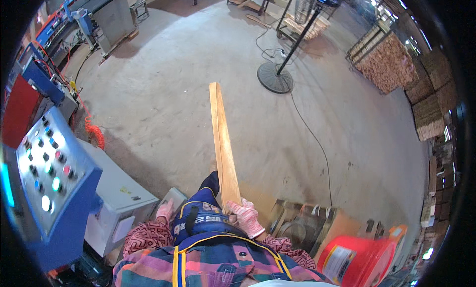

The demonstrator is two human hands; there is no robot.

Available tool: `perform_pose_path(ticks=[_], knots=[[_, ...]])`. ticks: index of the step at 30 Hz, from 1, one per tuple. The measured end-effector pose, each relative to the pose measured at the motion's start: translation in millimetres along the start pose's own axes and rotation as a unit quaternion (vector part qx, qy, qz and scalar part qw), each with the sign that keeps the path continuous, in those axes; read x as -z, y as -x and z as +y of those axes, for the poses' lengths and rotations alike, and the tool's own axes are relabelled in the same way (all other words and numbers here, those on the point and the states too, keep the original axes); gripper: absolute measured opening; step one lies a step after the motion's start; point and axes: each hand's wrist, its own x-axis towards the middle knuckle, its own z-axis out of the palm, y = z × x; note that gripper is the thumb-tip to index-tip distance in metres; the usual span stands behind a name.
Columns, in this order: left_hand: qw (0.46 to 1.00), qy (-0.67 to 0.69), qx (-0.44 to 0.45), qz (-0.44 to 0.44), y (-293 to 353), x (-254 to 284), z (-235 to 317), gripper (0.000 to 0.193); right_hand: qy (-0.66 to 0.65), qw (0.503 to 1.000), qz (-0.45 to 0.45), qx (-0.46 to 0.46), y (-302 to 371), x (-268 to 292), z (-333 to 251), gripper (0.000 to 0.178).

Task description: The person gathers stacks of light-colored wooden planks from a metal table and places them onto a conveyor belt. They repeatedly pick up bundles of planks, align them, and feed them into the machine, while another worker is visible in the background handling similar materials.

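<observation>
My right hand (pixel 246 218), in a pink-and-white knit glove, is closed round the near end of a long wooden board (pixel 222 143). The board points away from me and slightly left, its far end raised over the floor. My left hand (pixel 165 209), gloved alike, is low at my left side with its fingers extended. It is at the edge of a small pale grey flat piece (pixel 173 196); whether it presses on this piece is unclear. Beside that hand stands a light grey cabinet (pixel 121 197).
A blue control panel (pixel 54 168) with coloured buttons rises at the left. A red bucket (pixel 364 259) is near me on the right. Farther off are a stand with a round black base (pixel 275 77), a cable (pixel 317 138) on the floor, and stacked wood (pixel 386 63). An orange coiled hose (pixel 95 133) hangs left.
</observation>
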Motion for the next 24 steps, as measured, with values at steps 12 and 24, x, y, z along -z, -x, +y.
perform_pose_path(ticks=[12, 24], knots=[[0.935, -0.040, -0.331, 0.118, -204.9, 131.8, 383.6, 0.037, -0.108, 0.986, -0.027, -0.128, -325.4, 22.6, -269.4, 0.033], [0.964, -0.210, -0.124, 0.106, -359.5, 239.5, 527.6, 0.043, -0.037, 0.992, -0.101, -0.065, -670.3, 43.6, -501.5, 0.034]])
